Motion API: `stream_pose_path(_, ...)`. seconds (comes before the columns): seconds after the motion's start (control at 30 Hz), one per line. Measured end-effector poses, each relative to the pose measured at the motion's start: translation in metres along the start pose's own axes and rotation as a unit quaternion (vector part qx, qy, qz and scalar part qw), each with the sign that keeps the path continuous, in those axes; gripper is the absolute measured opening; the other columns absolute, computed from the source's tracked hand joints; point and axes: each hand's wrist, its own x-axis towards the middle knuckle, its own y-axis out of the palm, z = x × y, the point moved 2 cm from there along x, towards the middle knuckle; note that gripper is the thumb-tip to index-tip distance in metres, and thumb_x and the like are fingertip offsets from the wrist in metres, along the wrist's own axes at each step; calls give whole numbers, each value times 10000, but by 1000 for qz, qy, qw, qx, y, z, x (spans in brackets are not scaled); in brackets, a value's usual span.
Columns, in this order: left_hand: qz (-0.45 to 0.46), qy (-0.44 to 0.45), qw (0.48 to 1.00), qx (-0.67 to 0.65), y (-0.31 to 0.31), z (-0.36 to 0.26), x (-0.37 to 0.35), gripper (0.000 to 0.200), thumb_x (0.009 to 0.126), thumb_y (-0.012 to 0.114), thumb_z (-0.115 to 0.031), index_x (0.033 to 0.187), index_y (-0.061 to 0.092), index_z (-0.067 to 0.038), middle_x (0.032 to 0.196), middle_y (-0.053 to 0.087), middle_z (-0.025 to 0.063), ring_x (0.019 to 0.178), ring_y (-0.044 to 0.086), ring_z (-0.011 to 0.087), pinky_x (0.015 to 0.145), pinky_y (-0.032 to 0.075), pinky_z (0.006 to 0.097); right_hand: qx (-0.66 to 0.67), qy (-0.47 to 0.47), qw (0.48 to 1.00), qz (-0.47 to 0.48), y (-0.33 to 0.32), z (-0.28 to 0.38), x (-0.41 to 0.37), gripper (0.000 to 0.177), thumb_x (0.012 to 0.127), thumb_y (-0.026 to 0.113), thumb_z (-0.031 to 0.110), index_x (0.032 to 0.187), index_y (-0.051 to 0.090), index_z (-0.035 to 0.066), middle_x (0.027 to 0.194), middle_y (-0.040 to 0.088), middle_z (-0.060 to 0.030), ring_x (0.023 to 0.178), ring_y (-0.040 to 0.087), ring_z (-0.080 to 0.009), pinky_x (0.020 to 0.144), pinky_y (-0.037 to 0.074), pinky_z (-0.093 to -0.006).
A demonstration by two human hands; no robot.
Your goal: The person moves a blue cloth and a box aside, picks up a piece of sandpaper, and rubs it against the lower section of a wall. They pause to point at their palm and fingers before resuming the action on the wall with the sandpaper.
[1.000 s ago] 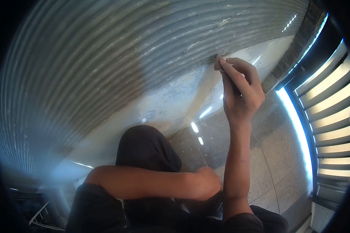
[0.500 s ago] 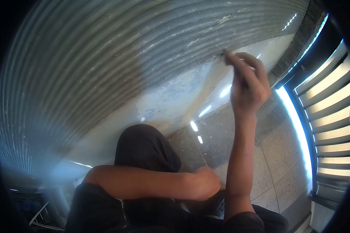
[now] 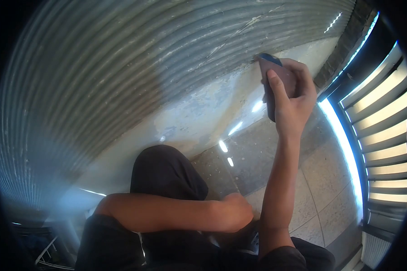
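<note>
My right hand (image 3: 298,88) is raised near the foot of the corrugated wall, its thumb across the face of a flat brown phone (image 3: 280,81) with a dark blue band at its upper end. The other fingers wrap round the phone's far edge. My left forearm lies across my lap, behind my dark-clothed knee (image 3: 167,174). At its end my left hand (image 3: 238,212) bends downward, with its fingers hidden from view.
A corrugated metal wall (image 3: 117,58) curves over the left and top, above a worn pale lower wall (image 3: 190,113). Large floor tiles (image 3: 312,189) lie below. On the right stands a slatted gate (image 3: 380,149) with light through it.
My right wrist has turned, so the phone's face now shows; before, no phone was visible at the hand. My left arm has stayed almost in place.
</note>
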Motion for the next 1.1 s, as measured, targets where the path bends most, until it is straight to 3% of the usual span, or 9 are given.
stream_pose_path(0.03,2,1,1000,-6,0,1,0,125,758,653,-122,739,740,-34,763,725,162,720,721,321,581,553,430,61,21,998,-7,5,-5,1,251,883,740,59,1098,634,-15,991,686,-141,695,669,-142,456,508,-237)
stream_pose_path(0.37,-9,-59,998,-21,-39,36,15,155,749,666,-143,792,756,-24,856,736,186,802,722,367,664,569,474,-9,54,981,-187,-14,-36,9,245,916,710,76,1129,619,-3,877,693,-134,596,671,-169,484,486,-249)
stream_pose_path(0.43,21,-89,996,16,-37,45,23,168,757,653,-145,804,755,-19,861,735,190,811,720,371,674,569,479,63,68,971,-219,-16,-41,12,239,946,658,114,1149,594,5,828,672,-119,572,645,-185,479,464,-268)
stream_pose_path(0.5,54,-114,991,39,-27,44,28,181,764,640,-146,816,753,-15,866,734,194,820,719,376,685,568,484,159,127,964,-173,-20,-40,8,256,948,643,137,1161,585,8,851,660,-121,613,639,-188,480,449,-272)
stream_pose_path(0.57,47,-32,998,25,-14,35,26,187,772,629,-144,830,755,-18,871,738,184,826,721,371,687,568,481,258,180,941,-127,-23,-39,9,274,949,628,159,1174,575,11,874,648,-123,654,634,-191,481,435,-277)
stream_pose_path(0.63,45,-23,998,27,-6,27,29,184,771,632,-143,828,755,-19,877,740,178,826,722,366,684,569,476,428,238,871,-50,-24,-42,10,356,934,630,194,1224,569,-5,972,627,-137,764,623,-194,498,422,-269)
stream_pose_path(0.73,47,-23,998,41,-1,29,34,180,769,637,-140,833,757,-21,889,743,169,831,724,359,681,570,467,438,199,877,16,-26,-43,13,450,908,671,179,1290,549,-24,1054,614,-145,847,629,-196,524,451,-275)
stream_pose_path(0.97,64,-31,996,50,0,31,36,168,754,649,-108,846,763,-28,890,743,165,844,725,350,676,567,463,296,125,946,-36,-23,-32,12,516,861,764,151,1302,566,-28,1057,633,-150,860,652,-193,572,530,-281)
stream_pose_path(1.1,77,-16,995,62,-5,23,30,164,748,655,-106,844,764,-29,889,741,169,844,725,348,677,567,459,213,92,971,-63,-24,-31,11,496,845,795,136,1276,595,-8,991,672,-128,730,655,-170,542,534,-270)
